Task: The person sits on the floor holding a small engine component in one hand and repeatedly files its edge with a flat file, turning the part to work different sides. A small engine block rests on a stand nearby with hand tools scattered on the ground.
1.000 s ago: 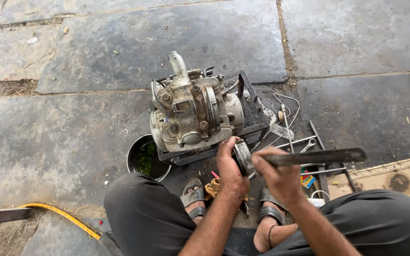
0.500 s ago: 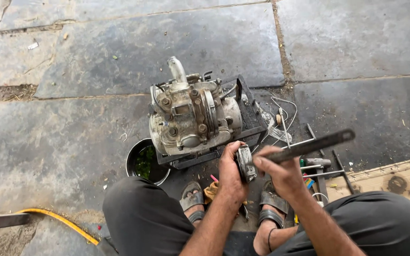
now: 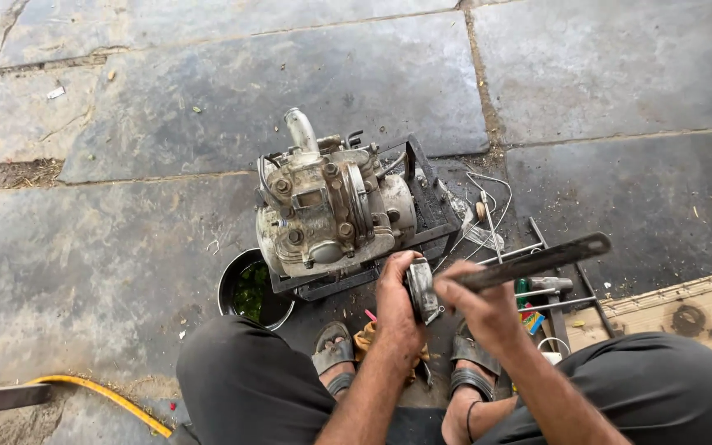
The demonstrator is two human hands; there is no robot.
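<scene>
Beside the engine (image 3: 331, 210), the left hand (image 3: 397, 301) gripped a round metal part (image 3: 422, 290). The right hand (image 3: 481, 303), closed on a flat file (image 3: 537, 261), likely needed level strokes.

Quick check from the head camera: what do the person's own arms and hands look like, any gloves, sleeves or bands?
Both forearms are bare, no sleeves in view. The left hand and right hand wear no gloves, and the fingers look grimy. A thin dark band shows near the right forearm, though it may sit on the ankle below.

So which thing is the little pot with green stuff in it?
Find the big grey metal engine on the stone floor. Just below its left corner, beside the person's dark trouser knee, sits a small round black pot. Nothing else nearby holds green liquid.
</scene>
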